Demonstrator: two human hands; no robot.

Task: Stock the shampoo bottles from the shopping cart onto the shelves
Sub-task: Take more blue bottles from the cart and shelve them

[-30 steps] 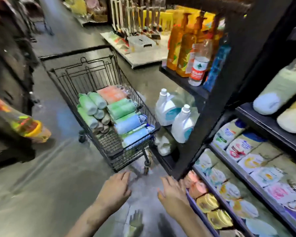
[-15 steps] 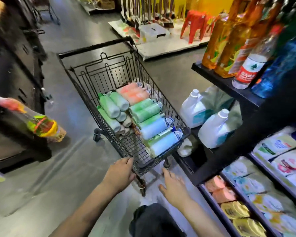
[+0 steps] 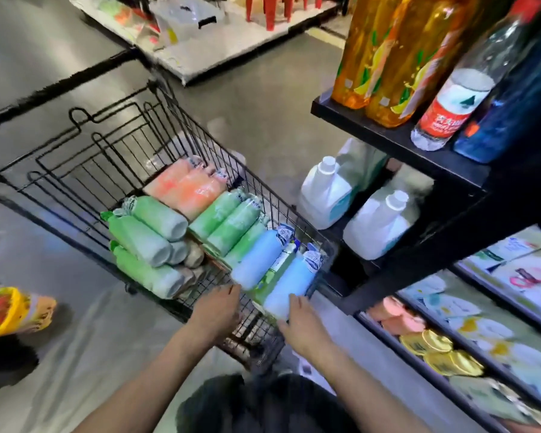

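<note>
At nine o'clock the wire shopping cart (image 3: pixel 113 170) stands on the aisle floor, its basket holding shampoo bottles lying on their sides: a green stack (image 3: pixel 144 239) at the left, orange ones (image 3: pixel 185 185) toward twelve o'clock, more green ones (image 3: pixel 228 220) in the middle, and blue ones (image 3: pixel 263 257) at the near right corner. The left hand (image 3: pixel 214 310) rests at the near rim of the cart, fingers loosely curled, its grip holding no bottle; whether it clasps the wire I cannot tell. At its three o'clock, the right hand (image 3: pixel 303 320) lies on the base of the nearest blue bottle (image 3: pixel 289 285), fingers spread, not yet closed round it. The step in hand looks like the first pick. Next, the fingers need to wrap the bottle and lift it clear of the wire, toward the black shelves (image 3: pixel 397 145) at two o'clock.
</note>
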